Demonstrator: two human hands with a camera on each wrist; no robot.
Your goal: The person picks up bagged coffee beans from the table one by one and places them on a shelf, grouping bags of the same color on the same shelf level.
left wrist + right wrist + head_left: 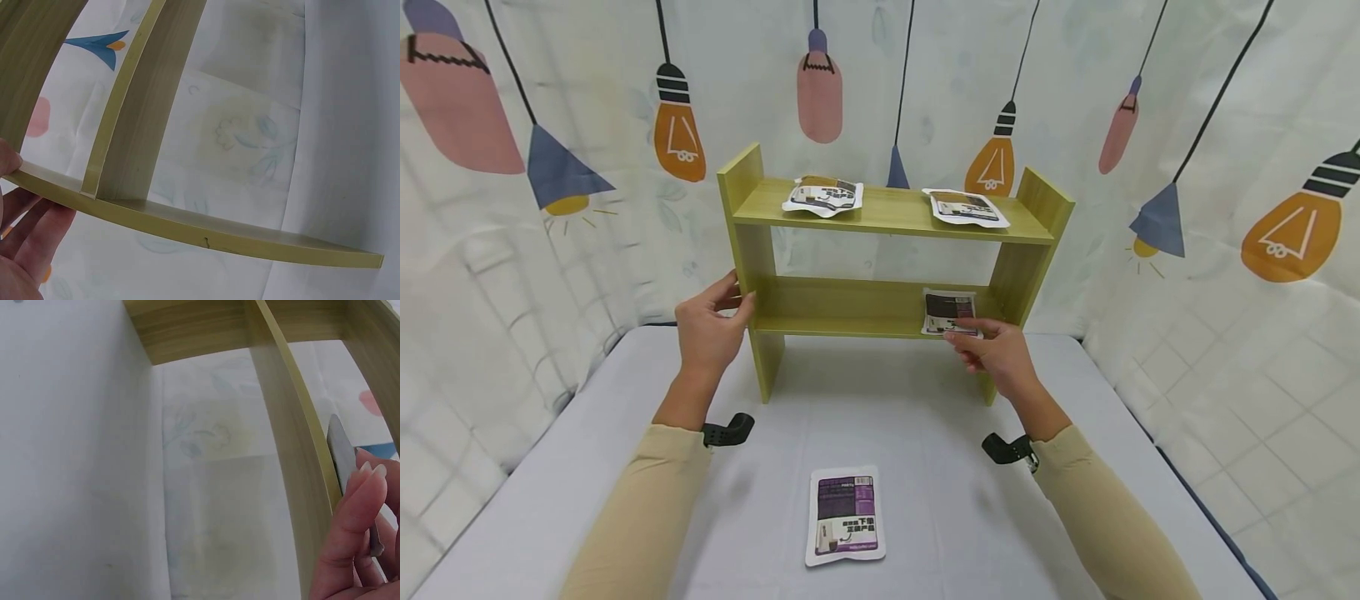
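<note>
A small wooden two-tier shelf (880, 327) stands on the white table. My left hand (711, 325) grips its left side panel, thumb on the front edge and fingers on the outer side; the left wrist view shows these fingers (47, 234) against the panel. At the right end of the lower board, my right hand (996, 354) pinches a white pouch with a dark label (947, 310). The pouch's lower right corner is hidden by the fingers. In the right wrist view the pouch (342, 456) appears edge-on, close over the board, beside the fingertips (369, 487).
Two white pouches with brown labels lie on the top board, one toward the left (823, 197) and one toward the right (966, 208). A purple-labelled pouch (846, 517) lies on the table (925, 500) in front. Curtains printed with lamps (865, 92) hang behind and beside the table.
</note>
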